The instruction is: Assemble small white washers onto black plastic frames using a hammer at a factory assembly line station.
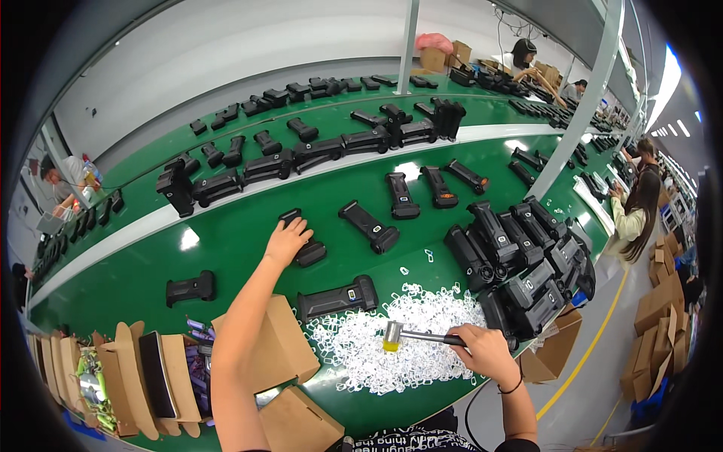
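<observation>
My left hand (288, 239) reaches out over the green bench, its fingers closed over a black camera battery grip (310, 255) that lies partly hidden under them. In my right hand (486, 352) is a small mallet (425, 336), held by its dark handle. Its silver head with a yellow face points left, above a wide heap of small clear plastic pieces (407, 369). Just beyond that heap lies another battery grip (339, 298). One more battery grip (367, 226) rests to the right of my left hand.
A pile of black grips (520, 264) crowds the right bench edge. Open cardboard boxes (279, 343) stand by my left forearm. A row of grips (269, 164) lines the pale rail, and a metal post (584, 105) rises at right. Other people sit or stand farther off.
</observation>
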`<state>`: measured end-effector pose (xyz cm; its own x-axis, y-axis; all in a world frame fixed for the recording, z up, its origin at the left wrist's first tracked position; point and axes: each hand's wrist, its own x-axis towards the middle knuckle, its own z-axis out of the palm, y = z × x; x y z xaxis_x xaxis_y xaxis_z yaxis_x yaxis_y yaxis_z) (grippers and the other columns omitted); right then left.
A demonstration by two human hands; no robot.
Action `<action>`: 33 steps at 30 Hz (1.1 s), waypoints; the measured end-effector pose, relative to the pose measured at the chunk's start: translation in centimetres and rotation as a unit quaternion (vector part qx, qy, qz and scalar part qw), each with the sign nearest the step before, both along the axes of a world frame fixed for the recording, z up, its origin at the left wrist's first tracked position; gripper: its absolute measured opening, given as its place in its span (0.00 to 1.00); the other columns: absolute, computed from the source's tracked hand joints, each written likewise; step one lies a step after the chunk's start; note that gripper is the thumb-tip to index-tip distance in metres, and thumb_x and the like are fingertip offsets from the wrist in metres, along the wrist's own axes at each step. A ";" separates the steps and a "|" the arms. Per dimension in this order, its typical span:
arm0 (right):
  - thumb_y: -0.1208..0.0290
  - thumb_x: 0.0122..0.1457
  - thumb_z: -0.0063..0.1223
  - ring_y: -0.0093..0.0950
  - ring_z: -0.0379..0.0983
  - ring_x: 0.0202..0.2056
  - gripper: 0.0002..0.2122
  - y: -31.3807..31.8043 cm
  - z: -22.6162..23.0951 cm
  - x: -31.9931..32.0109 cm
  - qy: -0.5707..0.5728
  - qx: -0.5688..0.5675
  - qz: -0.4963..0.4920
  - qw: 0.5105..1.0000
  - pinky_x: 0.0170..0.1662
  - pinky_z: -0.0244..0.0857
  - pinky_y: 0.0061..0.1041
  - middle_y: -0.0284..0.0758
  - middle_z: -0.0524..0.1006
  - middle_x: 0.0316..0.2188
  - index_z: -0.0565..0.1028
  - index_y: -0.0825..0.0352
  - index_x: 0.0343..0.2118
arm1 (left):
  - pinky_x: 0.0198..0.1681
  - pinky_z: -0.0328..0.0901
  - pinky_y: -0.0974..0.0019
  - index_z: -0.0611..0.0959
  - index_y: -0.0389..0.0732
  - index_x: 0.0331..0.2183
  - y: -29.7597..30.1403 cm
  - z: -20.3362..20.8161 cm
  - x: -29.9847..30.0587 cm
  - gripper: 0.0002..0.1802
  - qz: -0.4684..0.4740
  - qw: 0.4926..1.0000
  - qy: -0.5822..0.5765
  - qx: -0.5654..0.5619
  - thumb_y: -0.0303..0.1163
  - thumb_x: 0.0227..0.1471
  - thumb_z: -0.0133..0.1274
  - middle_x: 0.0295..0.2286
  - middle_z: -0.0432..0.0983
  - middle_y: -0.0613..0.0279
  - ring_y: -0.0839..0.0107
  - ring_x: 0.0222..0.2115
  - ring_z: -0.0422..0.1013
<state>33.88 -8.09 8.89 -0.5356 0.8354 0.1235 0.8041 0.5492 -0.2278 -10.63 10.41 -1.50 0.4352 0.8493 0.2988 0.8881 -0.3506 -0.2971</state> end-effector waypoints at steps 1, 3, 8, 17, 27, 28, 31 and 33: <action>0.67 0.50 0.58 0.34 0.73 0.23 0.09 -0.2 -0.1 0.2 0.044 0.003 0.005 0.999 0.24 0.64 0.30 0.33 0.72 0.23 0.73 0.62 0.33 | 0.56 0.57 0.56 0.74 0.51 0.47 1.0 -0.8 0.1 0.22 0.000 1.000 -0.001 -0.001 0.28 0.47 0.53 0.43 0.70 0.65 0.67 0.54 0.62; 0.69 0.51 0.57 0.35 0.72 0.23 0.09 -0.5 -0.1 0.2 0.075 0.006 -0.009 0.997 0.24 0.64 0.32 0.33 0.72 0.24 0.74 0.61 0.35 | 0.55 0.56 0.58 0.73 0.49 0.47 2.8 -0.4 -0.1 0.25 -0.040 0.989 0.088 -0.115 0.22 0.43 0.52 0.46 0.69 0.62 0.66 0.55 0.60; 0.72 0.52 0.56 0.40 0.72 0.24 0.09 -0.6 -0.7 1.3 0.094 -0.005 -0.081 0.992 0.25 0.64 0.35 0.36 0.74 0.26 0.72 0.63 0.36 | 0.51 0.60 0.55 0.73 0.44 0.43 0.2 4.5 2.2 0.32 0.007 0.983 -0.121 -0.141 0.36 0.31 0.66 0.42 0.70 0.57 0.56 0.46 0.65; 0.75 0.50 0.56 0.43 0.72 0.23 0.10 -0.7 -1.4 3.2 0.140 0.008 -0.145 0.979 0.25 0.62 0.34 0.41 0.77 0.26 0.71 0.65 0.36 | 0.40 0.67 0.55 0.71 0.34 0.40 -14.2 6.6 15.2 0.32 -0.112 0.938 -0.092 -0.316 0.51 0.43 0.59 0.34 0.71 0.51 0.54 0.39 0.69; 0.79 0.50 0.54 0.46 0.71 0.22 0.11 -1.1 -3.3 3.0 0.172 -0.041 -0.099 0.979 0.25 0.63 0.34 0.44 0.74 0.22 0.68 0.66 0.38 | 0.49 0.59 0.55 0.70 0.34 0.48 -14.9 3.9 12.7 0.28 -0.030 0.985 -0.157 -0.068 0.30 0.44 0.59 0.42 0.66 0.48 0.55 0.48 0.63; 0.79 0.51 0.53 0.46 0.72 0.22 0.13 -0.8 -4.0 2.9 0.154 -0.046 -0.083 0.983 0.25 0.62 0.36 0.44 0.74 0.20 0.67 0.65 0.39 | 0.50 0.59 0.56 0.69 0.35 0.50 -14.3 2.6 11.5 0.30 -0.008 0.983 -0.156 -0.094 0.29 0.44 0.59 0.44 0.65 0.49 0.54 0.47 0.63; 0.76 0.50 0.55 0.47 0.71 0.21 0.14 0.0 -4.1 2.6 0.111 -0.054 -0.061 0.990 0.23 0.60 0.40 0.43 0.74 0.21 0.65 0.63 0.40 | 0.52 0.59 0.57 0.70 0.36 0.50 -11.8 3.5 11.1 0.30 0.004 0.912 -0.289 -0.291 0.29 0.44 0.59 0.45 0.66 0.50 0.52 0.48 0.62; 0.77 0.50 0.54 0.43 0.70 0.20 0.16 0.5 -3.3 0.9 0.119 -0.036 -0.052 0.991 0.22 0.59 0.38 0.40 0.73 0.20 0.69 0.60 0.44 | 0.50 0.61 0.59 0.73 0.35 0.46 -11.4 2.8 10.8 0.27 -0.020 0.910 -0.323 -0.261 0.25 0.42 0.61 0.42 0.68 0.50 0.54 0.46 0.65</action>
<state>34.76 -7.61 5.61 -0.4079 0.8962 0.1744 0.7744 0.4408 -0.4539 0.12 -0.96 1.33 0.3455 0.9363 0.0629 0.8023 -0.3294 0.4978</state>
